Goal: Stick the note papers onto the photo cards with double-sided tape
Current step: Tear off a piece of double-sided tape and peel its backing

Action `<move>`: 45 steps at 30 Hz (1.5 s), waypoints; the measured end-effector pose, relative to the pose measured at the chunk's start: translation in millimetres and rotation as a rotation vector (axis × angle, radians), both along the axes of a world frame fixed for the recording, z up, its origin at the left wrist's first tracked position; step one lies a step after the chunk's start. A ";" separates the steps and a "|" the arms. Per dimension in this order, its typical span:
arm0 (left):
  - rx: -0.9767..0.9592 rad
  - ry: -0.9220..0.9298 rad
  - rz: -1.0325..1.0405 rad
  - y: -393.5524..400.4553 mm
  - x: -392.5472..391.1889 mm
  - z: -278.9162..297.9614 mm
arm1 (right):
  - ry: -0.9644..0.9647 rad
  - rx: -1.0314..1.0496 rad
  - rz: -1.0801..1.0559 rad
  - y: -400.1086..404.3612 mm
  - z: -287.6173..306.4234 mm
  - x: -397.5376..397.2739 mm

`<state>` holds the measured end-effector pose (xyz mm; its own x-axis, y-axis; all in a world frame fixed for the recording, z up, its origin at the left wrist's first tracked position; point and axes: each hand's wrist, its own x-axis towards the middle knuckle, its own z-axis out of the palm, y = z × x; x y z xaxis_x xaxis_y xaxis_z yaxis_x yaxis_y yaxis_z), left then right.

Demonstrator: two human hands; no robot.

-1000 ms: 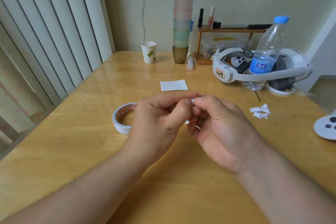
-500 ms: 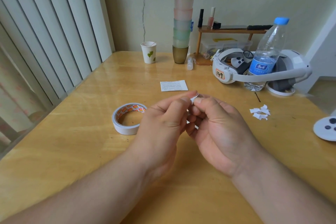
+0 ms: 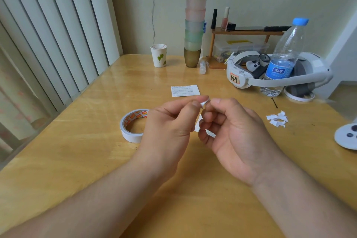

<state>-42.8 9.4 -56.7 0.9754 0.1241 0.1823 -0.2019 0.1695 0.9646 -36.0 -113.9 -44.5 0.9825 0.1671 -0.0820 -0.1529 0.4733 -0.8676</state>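
I have both hands raised just above the counter (image 3: 96, 160), fingertips meeting over its middle. My left hand (image 3: 170, 127) pinches one end of a small white scrap of tape (image 3: 204, 104) between thumb and forefinger, and my right hand (image 3: 229, 133) pinches the other end, its lower fingers curled round a second white piece (image 3: 209, 133) that pokes out beneath them. I judge I am picking the backing off a bit of double-sided tape, which is why the grip is so tight and so near my eyes: the layer is thin and needs a nail edge to lift.

The tape roll (image 3: 133, 125) lies flat on the counter just left of my left hand, close enough to tear from again. A printed note paper (image 3: 185, 90) lies flat beyond my fingertips, text up, waiting its turn. Whether the piece in my right hand is a photo card I cannot tell. A heap of white scraps (image 3: 277, 119) sits to the right, well apart from the work, probably peeled backings kept out of the sticky side's way.
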 end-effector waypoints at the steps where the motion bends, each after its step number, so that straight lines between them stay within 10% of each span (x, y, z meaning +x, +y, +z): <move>1: 0.031 -0.021 0.006 0.3 -0.5 0.1 | 0.007 -0.003 -0.006 -0.5 0.2 0.3; 45: 0.161 -0.134 0.011 0.8 -3.3 2.0 | 0.022 0.001 -0.031 -3.7 -1.6 5.1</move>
